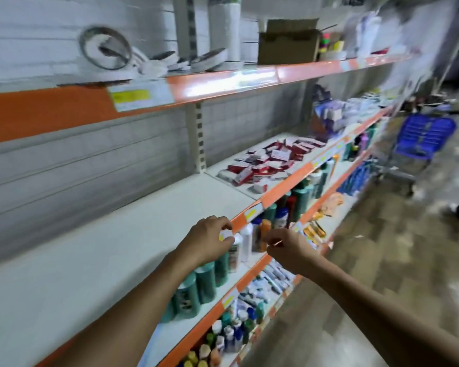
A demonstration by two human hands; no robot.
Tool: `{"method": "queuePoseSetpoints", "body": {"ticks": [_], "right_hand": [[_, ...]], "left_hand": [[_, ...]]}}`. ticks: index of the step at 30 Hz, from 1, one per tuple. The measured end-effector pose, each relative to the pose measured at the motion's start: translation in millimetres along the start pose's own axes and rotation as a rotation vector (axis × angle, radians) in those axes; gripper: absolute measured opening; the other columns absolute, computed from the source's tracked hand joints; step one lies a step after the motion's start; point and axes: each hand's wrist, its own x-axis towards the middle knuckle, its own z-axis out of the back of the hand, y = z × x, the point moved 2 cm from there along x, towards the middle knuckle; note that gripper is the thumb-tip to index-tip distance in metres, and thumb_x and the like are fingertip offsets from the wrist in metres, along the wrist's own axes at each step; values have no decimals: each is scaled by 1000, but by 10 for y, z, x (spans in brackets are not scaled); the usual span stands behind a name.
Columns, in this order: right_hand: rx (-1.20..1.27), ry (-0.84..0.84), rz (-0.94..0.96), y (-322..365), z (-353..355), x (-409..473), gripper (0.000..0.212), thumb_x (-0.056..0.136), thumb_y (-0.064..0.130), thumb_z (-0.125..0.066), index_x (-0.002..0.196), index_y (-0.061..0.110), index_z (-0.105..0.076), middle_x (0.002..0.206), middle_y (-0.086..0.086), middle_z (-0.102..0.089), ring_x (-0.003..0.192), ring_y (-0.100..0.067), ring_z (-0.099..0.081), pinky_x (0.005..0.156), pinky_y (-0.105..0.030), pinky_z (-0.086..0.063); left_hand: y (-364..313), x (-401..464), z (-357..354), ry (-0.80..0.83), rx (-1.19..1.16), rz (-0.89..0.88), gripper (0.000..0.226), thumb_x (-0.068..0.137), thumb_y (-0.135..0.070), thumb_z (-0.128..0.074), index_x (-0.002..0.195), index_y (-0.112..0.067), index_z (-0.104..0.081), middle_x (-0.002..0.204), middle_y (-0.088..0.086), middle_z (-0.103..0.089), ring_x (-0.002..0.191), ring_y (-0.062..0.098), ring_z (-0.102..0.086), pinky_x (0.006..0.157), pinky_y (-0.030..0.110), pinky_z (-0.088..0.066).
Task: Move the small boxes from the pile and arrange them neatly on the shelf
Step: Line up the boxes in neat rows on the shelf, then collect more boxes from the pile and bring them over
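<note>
A loose pile of small red and white boxes lies on the white middle shelf, far to the right of both hands. My left hand is at the shelf's orange front edge, its fingers pinching a white and yellow price label. Just right of it and in front of the lower shelf, my right hand has its fingers curled, with a thin orange sliver at thumb and forefinger. Neither hand holds a box. The picture is blurred.
Teal and white bottles fill the shelf below, with tubes and small bottles lower still. The top shelf carries plates and a brown carton. A blue basket on a trolley stands in the aisle at right.
</note>
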Motion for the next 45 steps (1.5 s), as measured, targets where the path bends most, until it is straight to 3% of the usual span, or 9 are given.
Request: {"method": "queuePoseSetpoints", "body": {"ticks": [4, 7, 13, 18, 25, 30, 33, 39, 45], "right_hand": [[-14, -19, -62, -364, 305, 69, 28, 86, 12, -60, 111, 16, -72, 106, -4, -71, 99, -22, -65, 85, -30, -50], [-5, -16, -90, -617, 480, 179, 35, 86, 12, -59, 118, 20, -69, 109, 3, -67, 96, -13, -63, 78, -22, -45], [28, -56, -104, -895, 681, 421, 36, 86, 13, -59, 120, 18, -67, 112, 1, -66, 92, -10, -56, 76, -20, -41], [41, -78, -85, -1021, 791, 715, 32, 86, 13, -58, 116, 18, -68, 106, 1, -66, 85, -12, -56, 64, -20, -39], [20, -120, -114, -1247, 1016, 1295, 28, 82, 11, -57, 105, 18, -71, 99, -4, -71, 85, -23, -66, 73, -38, -57], [9, -132, -136, -1478, 1304, 1774, 21, 87, 14, -58, 104, 12, -70, 98, -6, -71, 85, -24, -68, 73, -37, -57], [19, -156, -153, -1665, 1443, 2107, 23, 85, 17, -61, 104, 7, -70, 100, -10, -72, 89, -30, -68, 77, -43, -58], [72, -142, -122, -1998, 1548, 2625, 32, 86, 16, -59, 116, 21, -68, 108, 4, -70, 95, -14, -66, 78, -28, -54], [110, -78, -34, -2189, 1580, 3269, 38, 86, 14, -57, 124, 17, -63, 98, 4, -71, 82, -12, -67, 69, -23, -53]], "left_hand": [[-371, 437, -232, -2, -5, -36, 29, 89, -34, -62, 116, -23, -65, 111, 3, -64, 105, 21, -60, 88, 30, -47], [-624, 719, -366, 9, -28, -69, 31, 90, -34, -61, 118, -21, -65, 115, 1, -64, 107, 18, -60, 88, 28, -46], [-874, 1207, -512, 15, -20, -76, 30, 89, -32, -61, 117, -21, -65, 118, 1, -65, 104, 17, -61, 89, 29, -50], [-971, 1639, -559, 24, 29, -98, 32, 91, -32, -60, 121, -20, -62, 121, 2, -65, 106, 18, -62, 89, 32, -52], [-1045, 2425, -640, 2, 41, -135, 33, 90, -33, -60, 122, -24, -60, 125, -2, -64, 109, 17, -61, 89, 35, -51], [-1097, 3088, -617, -11, 39, -155, 32, 90, -31, -61, 121, -22, -62, 122, 0, -66, 107, 17, -62, 88, 30, -50], [-1093, 3460, -590, -40, 46, -144, 34, 91, -30, -62, 124, -20, -61, 125, -2, -64, 101, 12, -60, 78, 26, -48], [-1040, 3987, -616, -90, 55, -88, 37, 92, -34, -62, 126, -19, -60, 130, -1, -62, 115, 15, -58, 91, 29, -48], [-1063, 4453, -729, -181, 174, 12, 42, 83, -47, -68, 120, -29, -59, 120, 1, -51, 118, 20, -41, 92, 33, -40]]}}
